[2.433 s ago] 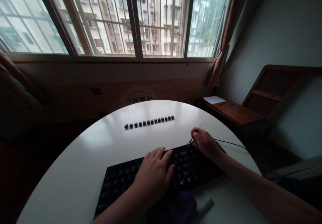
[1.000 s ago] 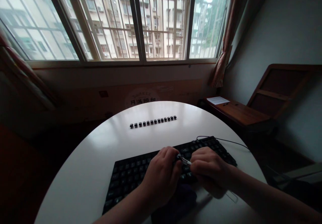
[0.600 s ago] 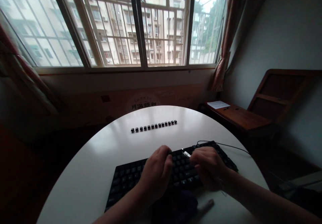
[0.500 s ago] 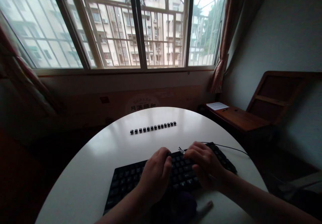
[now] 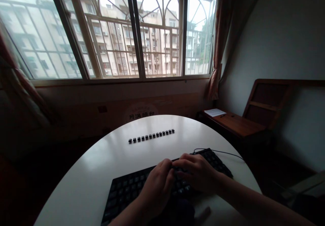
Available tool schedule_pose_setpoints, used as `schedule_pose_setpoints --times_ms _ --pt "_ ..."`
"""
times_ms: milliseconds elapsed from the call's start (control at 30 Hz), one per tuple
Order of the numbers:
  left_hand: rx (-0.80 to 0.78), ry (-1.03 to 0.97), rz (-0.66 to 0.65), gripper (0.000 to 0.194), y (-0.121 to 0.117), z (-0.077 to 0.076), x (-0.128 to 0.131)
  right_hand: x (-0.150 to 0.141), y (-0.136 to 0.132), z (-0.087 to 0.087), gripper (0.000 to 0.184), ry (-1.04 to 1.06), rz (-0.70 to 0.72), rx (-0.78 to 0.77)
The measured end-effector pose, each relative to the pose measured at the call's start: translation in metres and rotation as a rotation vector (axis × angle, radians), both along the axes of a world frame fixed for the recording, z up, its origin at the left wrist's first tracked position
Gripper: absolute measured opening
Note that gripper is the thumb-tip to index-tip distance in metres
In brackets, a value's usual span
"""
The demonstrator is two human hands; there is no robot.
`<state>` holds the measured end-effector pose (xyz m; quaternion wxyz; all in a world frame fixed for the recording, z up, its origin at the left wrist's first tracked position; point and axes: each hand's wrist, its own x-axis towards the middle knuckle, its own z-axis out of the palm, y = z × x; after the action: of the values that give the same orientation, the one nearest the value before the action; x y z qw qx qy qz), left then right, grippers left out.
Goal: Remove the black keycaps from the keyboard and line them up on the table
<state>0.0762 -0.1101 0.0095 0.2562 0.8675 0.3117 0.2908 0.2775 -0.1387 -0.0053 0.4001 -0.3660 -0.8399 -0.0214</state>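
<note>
A black keyboard (image 5: 132, 185) lies at a slant on the round white table (image 5: 83, 171), under both hands. My left hand (image 5: 158, 182) is closed above the keyboard's middle, its thumb and forefinger pinching a small dark keycap that is mostly hidden. My right hand (image 5: 196, 171) reaches in from the right, and its fingertips meet those of the left at the keycap. The wire keycap puller seen in the right hand half a second ago is now hidden by the fingers. Farther back on the table stands a row of several black keycaps (image 5: 150, 136).
A black cable (image 5: 223, 152) runs from the keyboard off the table's right side. A dark, blurred object (image 5: 182, 212) sits at the near edge, with a short stick-like item (image 5: 203, 214) beside it. A wooden chair (image 5: 243, 124) with paper (image 5: 214, 112) stands right, below barred windows.
My right hand came down from the keyboard's far edge and brought the puller to my left hand. The keycap passed into my left fingers; now both hands' fingertips touch. The view tilted up.
</note>
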Motion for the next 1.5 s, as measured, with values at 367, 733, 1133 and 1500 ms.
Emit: schedule_pose_setpoints --times_ms 367,733,1133,1500 --pt "0.131 0.053 0.060 0.029 0.007 0.004 0.000 0.004 0.009 0.002 0.015 0.025 -0.086 -0.040" --pt "0.226 0.374 0.180 0.040 0.023 -0.017 0.002 0.092 0.145 0.010 0.017 0.017 -0.452 -0.585" --pt "0.186 0.431 0.168 0.039 0.019 -0.017 0.002 0.104 0.235 -0.022 0.024 0.023 -0.497 -0.896" --pt "0.153 0.418 0.151 0.038 0.018 -0.014 0.002 0.106 0.249 -0.028 0.028 0.044 -0.499 -0.875"
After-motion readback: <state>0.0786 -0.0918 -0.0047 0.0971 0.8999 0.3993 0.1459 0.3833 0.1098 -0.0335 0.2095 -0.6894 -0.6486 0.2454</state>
